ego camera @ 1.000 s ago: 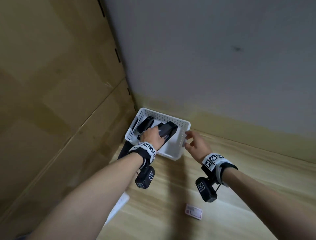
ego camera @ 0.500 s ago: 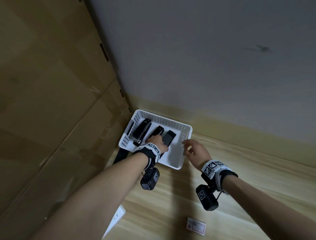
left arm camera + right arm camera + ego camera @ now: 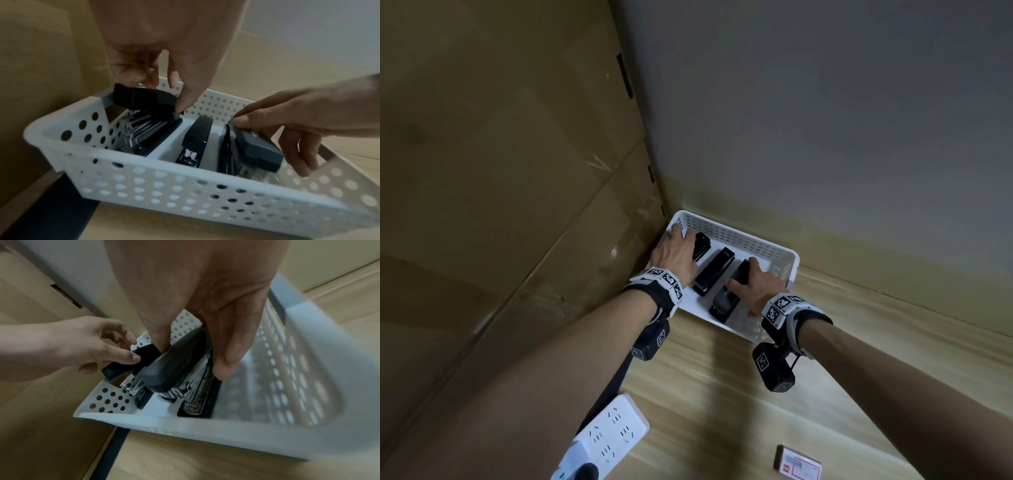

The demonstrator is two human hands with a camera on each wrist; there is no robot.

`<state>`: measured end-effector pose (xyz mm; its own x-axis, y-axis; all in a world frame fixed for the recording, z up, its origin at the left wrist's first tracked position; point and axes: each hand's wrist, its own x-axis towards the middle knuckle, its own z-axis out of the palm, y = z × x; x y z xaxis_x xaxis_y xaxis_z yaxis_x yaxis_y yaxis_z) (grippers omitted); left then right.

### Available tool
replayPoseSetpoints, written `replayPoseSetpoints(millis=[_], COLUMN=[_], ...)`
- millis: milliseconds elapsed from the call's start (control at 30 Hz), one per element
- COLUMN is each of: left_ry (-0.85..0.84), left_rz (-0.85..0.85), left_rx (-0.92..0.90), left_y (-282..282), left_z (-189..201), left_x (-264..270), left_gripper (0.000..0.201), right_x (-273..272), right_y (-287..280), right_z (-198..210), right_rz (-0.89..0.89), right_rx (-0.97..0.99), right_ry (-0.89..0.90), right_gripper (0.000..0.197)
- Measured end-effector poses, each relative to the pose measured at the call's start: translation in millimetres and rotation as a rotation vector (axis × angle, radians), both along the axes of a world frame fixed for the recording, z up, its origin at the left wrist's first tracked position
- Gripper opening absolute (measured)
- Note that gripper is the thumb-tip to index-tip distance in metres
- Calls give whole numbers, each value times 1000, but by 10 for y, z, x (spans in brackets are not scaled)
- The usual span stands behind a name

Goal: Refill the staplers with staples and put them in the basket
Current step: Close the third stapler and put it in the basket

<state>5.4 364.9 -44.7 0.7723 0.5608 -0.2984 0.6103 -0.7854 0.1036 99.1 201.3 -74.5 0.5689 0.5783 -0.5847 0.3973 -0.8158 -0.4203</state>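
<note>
White perforated plastic walls in all three staplers: they lie side by side in the basket (image 3: 774, 248), which sits on the wooden tabletop tight against the corner where the cardboard box (image 3: 500, 171) meets the grey wall (image 3: 825, 102).

Your left hand (image 3: 164, 53) pinches the raised black top of the left stapler (image 3: 144, 100) between thumb and fingertips. That top stands tilted up off its base with the metal staple channel showing beneath, so you seem to be holding it to press it shut or settle it against the basket's end wall.

Your right hand (image 3: 205, 305) is curled round the grey top of the right stapler (image 3: 176, 368), thumb on one side and fingers down the other. Its top too is lifted off the base, and the clear magazine shows below. Gripping from above like that lets you close or straighten it without dragging the basket.

Between your hands the middle stapler (image 3: 714, 272) lies flat and closed, untouched. Whether the two open ones already carry staples I cannot tell.

Further out, a small box (image 3: 798, 467) that may hold staples lies near the table's front edge, well apart from the basket, and a white power strip (image 3: 606, 438) sits at the lower left. My guess is that you are on the last tidying step.
</note>
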Motion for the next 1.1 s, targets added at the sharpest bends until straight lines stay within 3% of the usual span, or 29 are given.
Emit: replayPoseSetpoints(millis=[100,200,367,500,700,867,967,1100], left_ry=[95,182,191,178,174,87,-63,136], left_rz=[10,-24,-20,24,43,-54,-203,-215], left_rx=[-24,-12,-32,-47,-47,99,125,-18], left_y=[85,182,235,247,280,205,70,-151], left_z=[-5,45,106,90,103,92,137,72], left_x=[70,130,156,82,36,44,111,231], left_gripper=[50,26,10,15,13,50,29,25], right_x=[-16,-21,-64,-77,-35,-22,-11,36], right_y=[73,125,194,253,327,287,192,-21], right_z=[-29,-64,-87,-35,-50,-79,-113,-77], right_rz=[-59,-154,-223,-170,-163,-195,-208,-207], right_rx=[-16,-2,37,26,54,73,132,217], right_ry=[-2,28,25,-70,-55,-20,-31,-63], right_gripper=[52,56,71,68,61,62,60,52])
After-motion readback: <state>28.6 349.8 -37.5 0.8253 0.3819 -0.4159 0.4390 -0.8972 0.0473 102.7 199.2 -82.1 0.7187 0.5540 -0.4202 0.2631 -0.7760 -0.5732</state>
